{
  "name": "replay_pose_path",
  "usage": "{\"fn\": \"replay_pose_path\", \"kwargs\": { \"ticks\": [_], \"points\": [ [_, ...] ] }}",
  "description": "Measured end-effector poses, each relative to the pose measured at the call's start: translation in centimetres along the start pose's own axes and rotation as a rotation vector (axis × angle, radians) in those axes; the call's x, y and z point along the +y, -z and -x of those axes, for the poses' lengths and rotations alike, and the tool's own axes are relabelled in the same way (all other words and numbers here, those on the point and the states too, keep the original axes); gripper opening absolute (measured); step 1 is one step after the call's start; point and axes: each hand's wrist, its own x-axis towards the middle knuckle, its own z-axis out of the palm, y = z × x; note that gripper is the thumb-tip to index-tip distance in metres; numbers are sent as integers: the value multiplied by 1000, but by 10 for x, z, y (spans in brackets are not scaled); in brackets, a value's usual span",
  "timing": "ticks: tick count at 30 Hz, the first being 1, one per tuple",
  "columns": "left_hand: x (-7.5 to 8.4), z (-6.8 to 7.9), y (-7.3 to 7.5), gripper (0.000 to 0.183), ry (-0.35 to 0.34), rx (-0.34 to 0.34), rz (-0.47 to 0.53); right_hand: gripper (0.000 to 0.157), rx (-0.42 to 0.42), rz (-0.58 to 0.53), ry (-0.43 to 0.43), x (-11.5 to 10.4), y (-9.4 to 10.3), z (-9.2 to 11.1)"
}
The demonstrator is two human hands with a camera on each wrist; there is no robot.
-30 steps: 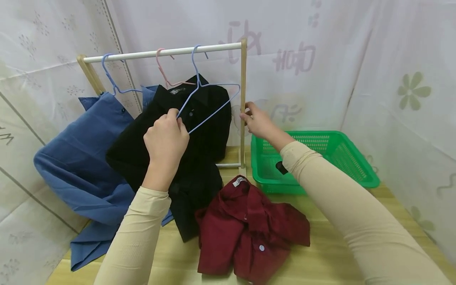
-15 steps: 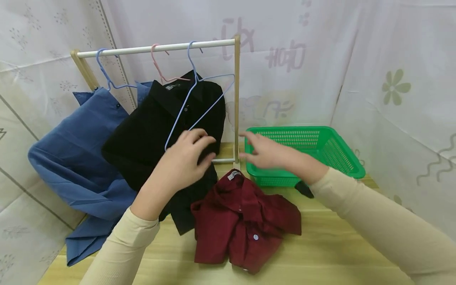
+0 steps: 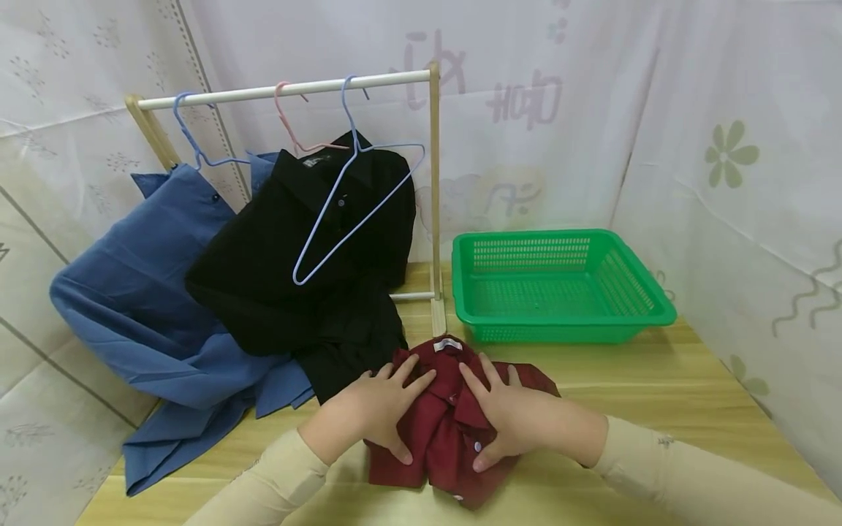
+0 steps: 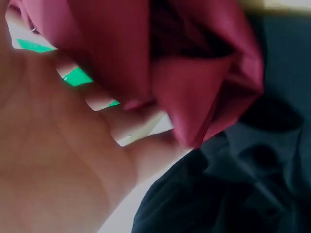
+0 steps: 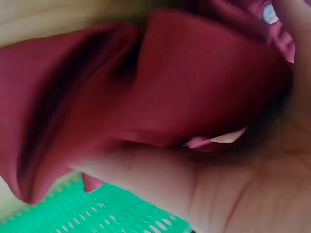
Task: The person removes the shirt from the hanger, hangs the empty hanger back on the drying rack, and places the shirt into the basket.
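A dark red shirt (image 3: 439, 438) lies crumpled on the table, its collar and white label toward the rack. My left hand (image 3: 384, 409) rests on its left side with fingers spread. On the right side lies my right hand (image 3: 516, 416), fingers also spread, thumb near a pale button. Both wrist views show folds of red fabric (image 4: 194, 92) beside the fingers; parts of the shirt under the palms are hidden. From the rack's right end hangs a bare light blue hanger (image 3: 357, 148), touched by neither hand.
Behind my left hand, a black shirt (image 3: 263, 270) hangs on a pink hanger (image 3: 294, 139), and a blue shirt (image 3: 148, 277) hangs on another blue hanger. Their white rail (image 3: 250, 93) spans wooden posts. A green basket (image 3: 559, 321) stands at the right rear of the wooden table (image 3: 612, 387).
My left hand has let go of the blue hanger and come down to the red shirt. My right hand has left the rack's post and reached the shirt too.
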Motion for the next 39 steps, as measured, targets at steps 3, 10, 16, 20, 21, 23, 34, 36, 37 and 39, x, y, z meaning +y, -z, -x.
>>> {"fn": "replay_pose_path", "kwargs": {
  "ticks": [3, 10, 16, 20, 21, 23, 34, 36, 37, 39],
  "points": [
    [2, -5, -6, 125, -25, -37, 45, 149, -30, 64, -17, 8, -8, -6],
    [3, -11, -10, 127, -36, -130, 164, 145, -141, 196, -9, 5, -2, -27],
    [12, -12, -7, 126, -9, -152, 152, 139, -194, 258, -55, -7, 3, -34],
    [17, -12, -7, 123, 12, -160, 148, 133, -177, 280, -69, -11, 1, -32],
    [17, -12, -8, 121, 10, -161, 152, 129, -164, 293, -64, -11, 0, -30],
    [15, -13, -10, 117, -7, -152, 173, 117, -113, 338, -27, -12, -3, -26],
    [-23, -29, -19, 81, -288, 23, 540, 31, 271, -13, 285, 5, 2, -6],
    [-25, -30, -17, 78, -351, 23, 731, 38, 373, -161, 301, 4, 9, 0],
    [-24, -30, -16, 78, -374, 7, 847, 41, 431, -213, 307, 1, 13, 4],
    [-21, -29, -13, 79, -425, -46, 1107, 47, 522, -265, 298, -5, 22, 12]
  ]
}}
